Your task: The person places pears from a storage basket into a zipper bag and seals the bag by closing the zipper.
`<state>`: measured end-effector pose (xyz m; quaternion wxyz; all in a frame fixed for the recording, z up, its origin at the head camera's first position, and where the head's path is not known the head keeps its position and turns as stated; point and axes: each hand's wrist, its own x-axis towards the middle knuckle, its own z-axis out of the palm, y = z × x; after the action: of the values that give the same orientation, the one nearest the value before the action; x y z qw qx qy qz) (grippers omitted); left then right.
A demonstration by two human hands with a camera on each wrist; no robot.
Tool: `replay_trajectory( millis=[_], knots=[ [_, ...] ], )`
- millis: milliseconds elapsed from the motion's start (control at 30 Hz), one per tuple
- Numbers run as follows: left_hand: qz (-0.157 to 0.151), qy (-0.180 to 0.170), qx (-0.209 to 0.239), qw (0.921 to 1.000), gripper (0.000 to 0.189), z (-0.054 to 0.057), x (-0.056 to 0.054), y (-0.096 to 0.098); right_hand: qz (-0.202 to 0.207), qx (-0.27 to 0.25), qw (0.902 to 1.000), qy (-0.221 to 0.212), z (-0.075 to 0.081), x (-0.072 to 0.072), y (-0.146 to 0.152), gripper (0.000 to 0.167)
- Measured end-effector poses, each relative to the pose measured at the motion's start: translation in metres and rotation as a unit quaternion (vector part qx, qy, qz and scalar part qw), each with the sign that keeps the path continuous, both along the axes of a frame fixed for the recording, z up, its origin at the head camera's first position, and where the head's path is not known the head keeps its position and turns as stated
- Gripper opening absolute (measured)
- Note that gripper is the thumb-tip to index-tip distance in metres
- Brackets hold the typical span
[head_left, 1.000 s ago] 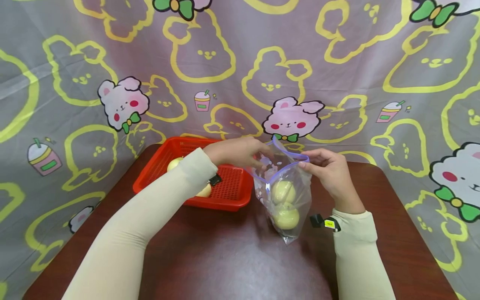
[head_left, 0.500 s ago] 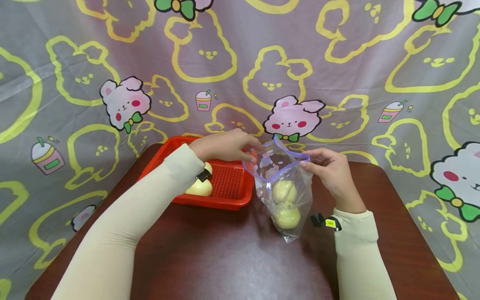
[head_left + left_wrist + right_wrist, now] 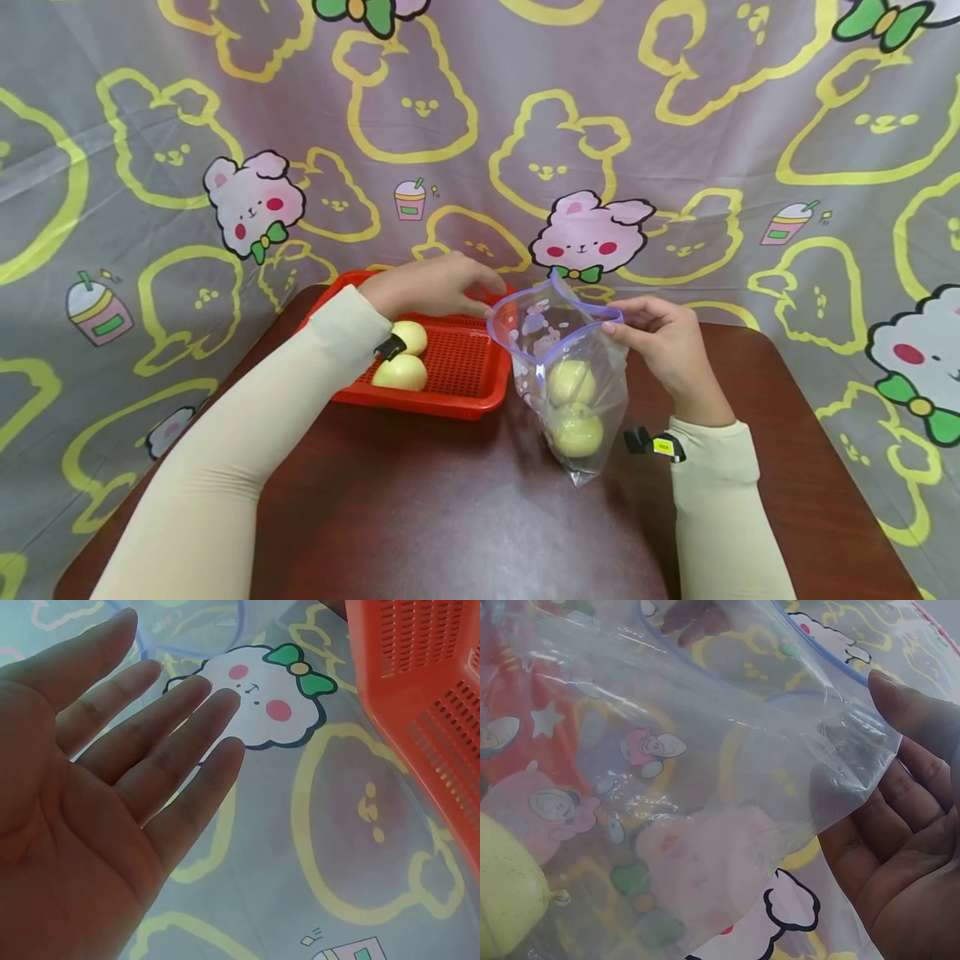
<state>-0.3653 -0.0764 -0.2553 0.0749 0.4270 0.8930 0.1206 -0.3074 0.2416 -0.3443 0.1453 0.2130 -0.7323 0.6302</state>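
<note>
A clear zip bag [image 3: 611, 392] with a purple-edged mouth stands tilted on the table, its mouth gaping. Inside it one pale yellow pear [image 3: 576, 437] lies below another; a stem shows on a pear [image 3: 510, 889] in the right wrist view. My right hand [image 3: 667, 342] pinches the bag's right edge between thumb and fingers. Over the red basket's back right part hovers my left hand [image 3: 438, 286], fingertips close to the bag's left rim. In the left wrist view that hand [image 3: 112, 787] has its fingers extended and holds nothing.
The red plastic basket [image 3: 450, 407] sits on the table left of the bag. Two pears [image 3: 401, 373] show in it, partly behind the left sleeve. A patterned curtain [image 3: 465, 100] hangs behind the dark wooden table [image 3: 450, 508].
My left hand has come out of the bag's mouth and moved left over the basket, uncovering the two pears there. My right hand still pinches the bag edge.
</note>
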Motion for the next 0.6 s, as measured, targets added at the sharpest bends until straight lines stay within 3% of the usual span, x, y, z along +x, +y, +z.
replay_trajectory(
  millis=[267, 600],
  knots=[
    [0.019, -0.004, -0.013, 0.9997, 0.038, -0.005, -0.004, -0.011, -0.008, 0.008, 0.9999, 0.002, 0.001, 0.000, 0.001, 0.027],
    [0.060, -0.028, -0.015, 0.9977, 0.040, -0.017, -0.002, -0.039, -0.006, 0.008, 0.9999, 0.008, 0.001, -0.001, 0.002, 0.027]
  ],
)
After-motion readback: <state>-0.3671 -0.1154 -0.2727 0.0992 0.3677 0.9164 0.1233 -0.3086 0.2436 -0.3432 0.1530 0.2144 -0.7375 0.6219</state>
